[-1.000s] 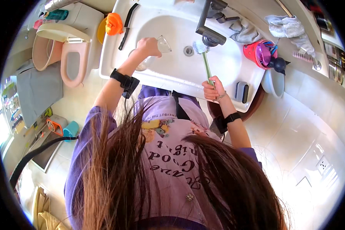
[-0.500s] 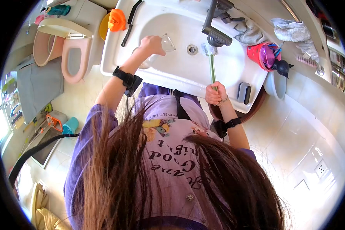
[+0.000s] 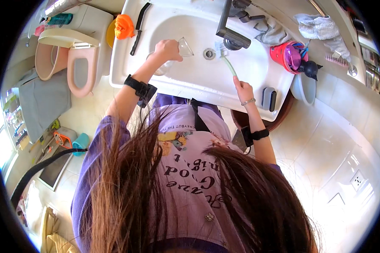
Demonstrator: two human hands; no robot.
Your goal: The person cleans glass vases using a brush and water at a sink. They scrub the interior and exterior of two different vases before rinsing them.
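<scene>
Correspondingly, the left hand (image 3: 168, 49), palm down with its forearm slanting forward, is closed around one smooth, transparent vessel (image 3: 185, 47), its flared mouth facing right over the basin. The right hand (image 3: 244, 91), forearm extended forward, is clamped on the slim, curved green handle of one long-handled brush (image 3: 228, 65), whose pale bristles sit just beside the single round metal drain (image 3: 209, 54). Around these are one glossy white sink (image 3: 190, 87), one angular dark faucet (image 3: 233, 37) and one red cup (image 3: 278, 55).

Purple sleeves (image 3: 96, 147) flank a printed lilac front (image 3: 179, 198), with black wristbands (image 3: 135, 85) and a bracelet (image 3: 248, 102).
</scene>
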